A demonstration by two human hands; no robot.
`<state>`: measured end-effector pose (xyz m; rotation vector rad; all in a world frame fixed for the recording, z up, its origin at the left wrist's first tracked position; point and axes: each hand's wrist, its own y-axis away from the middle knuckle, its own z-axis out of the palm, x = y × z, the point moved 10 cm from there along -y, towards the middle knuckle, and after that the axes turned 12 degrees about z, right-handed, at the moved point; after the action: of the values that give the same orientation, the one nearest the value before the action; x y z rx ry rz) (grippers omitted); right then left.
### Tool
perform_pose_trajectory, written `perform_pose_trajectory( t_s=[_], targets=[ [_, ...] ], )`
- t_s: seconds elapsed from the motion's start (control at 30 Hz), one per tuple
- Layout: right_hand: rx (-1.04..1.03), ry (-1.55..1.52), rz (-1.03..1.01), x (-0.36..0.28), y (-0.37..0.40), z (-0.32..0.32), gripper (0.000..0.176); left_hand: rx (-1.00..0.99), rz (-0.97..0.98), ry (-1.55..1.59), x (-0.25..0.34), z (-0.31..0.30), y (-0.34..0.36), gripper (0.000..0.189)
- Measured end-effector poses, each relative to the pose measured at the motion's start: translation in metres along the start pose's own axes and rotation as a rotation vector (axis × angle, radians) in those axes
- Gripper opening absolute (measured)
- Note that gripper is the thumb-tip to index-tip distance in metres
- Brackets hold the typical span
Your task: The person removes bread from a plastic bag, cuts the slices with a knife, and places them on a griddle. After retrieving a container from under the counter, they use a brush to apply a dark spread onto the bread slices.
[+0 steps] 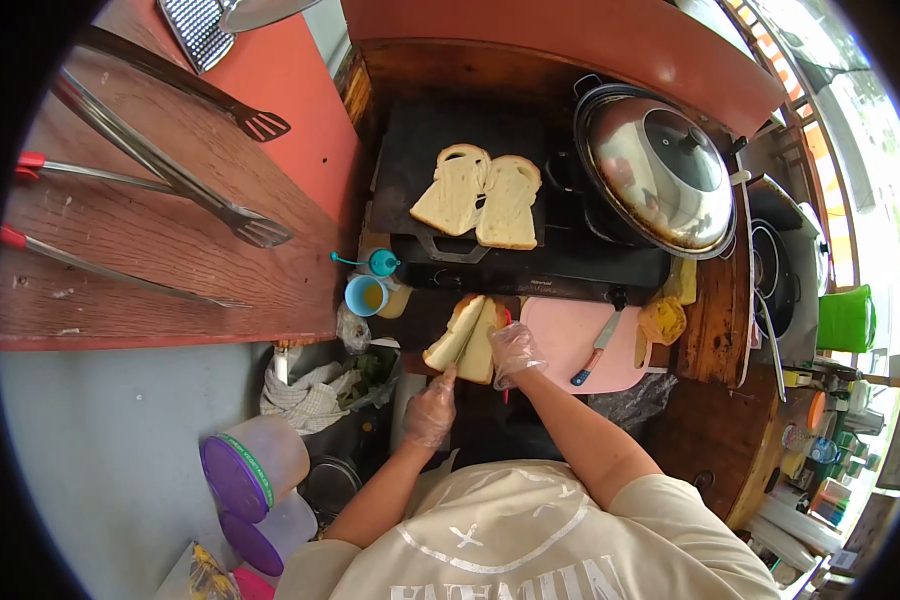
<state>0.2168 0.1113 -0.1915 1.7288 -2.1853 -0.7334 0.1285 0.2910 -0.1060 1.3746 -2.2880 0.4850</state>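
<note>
In front of my body, pale bread [460, 338] with browned crust is parted down the middle, with something greenish along the gap. My left hand [430, 412], in a clear plastic glove, pinches its lower edge. My right hand [517, 352], gloved the same way, grips the bread's right side; its fingertips are partly hidden. A thin red object shows beside the right fingers, too covered to name. Farther up, two bread slices [508, 205] lie side by side on a dark griddle [400, 150] over a black gas stove [490, 280].
Right of my hands lies a pink cutting board [560, 330] bearing a knife [598, 345]. A lidded pan [655, 170] stands right of the griddle. A blue cup [366, 296] is at the left. Several tongs [170, 170] hang on the red-brown wooden panel [120, 270].
</note>
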Motion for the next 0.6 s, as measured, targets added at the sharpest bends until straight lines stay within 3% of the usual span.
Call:
perform_pose_trajectory(
  t_s=[0.03,0.17,0.27,0.33,0.37,0.43,0.5,0.57,0.6],
  targets=[
    [-0.001,0.092,-0.082,-0.005,-0.006,0.016,0.035,-0.001,0.003,-0.001,-0.001,0.002,0.002,0.050],
    [0.076,0.146,-0.037,-0.006,-0.014,0.030,0.027,0.033,0.030,-0.043,-0.007,0.022,0.006,0.050],
    [0.016,-0.028,0.072,0.008,-0.014,0.028,0.023,0.027,0.024,-0.048,-0.006,0.023,0.006,0.051],
    [0.055,0.331,-0.185,-0.017,0.002,0.012,0.024,0.043,0.022,-0.025,-0.003,0.013,0.006,0.051],
    [0.059,0.334,-0.188,-0.017,-0.002,0.012,0.024,-0.004,-0.011,-0.013,-0.005,0.013,0.009,0.051],
    [0.017,0.303,-0.163,-0.014,-0.007,0.021,0.036,-0.059,-0.040,0.001,-0.009,0.020,0.010,0.051],
    [0.048,0.235,-0.142,-0.010,-0.012,0.031,0.039,0.141,0.052,0.061,-0.001,0.010,0.004,0.049],
    [0.085,0.172,-0.115,-0.004,-0.011,0.028,0.041,0.117,0.045,0.076,-0.002,0.012,-0.001,0.047],
    [-0.018,-0.168,0.085,0.016,-0.013,0.024,0.042,0.098,0.034,0.086,0.000,0.010,-0.005,0.045]
  ],
)
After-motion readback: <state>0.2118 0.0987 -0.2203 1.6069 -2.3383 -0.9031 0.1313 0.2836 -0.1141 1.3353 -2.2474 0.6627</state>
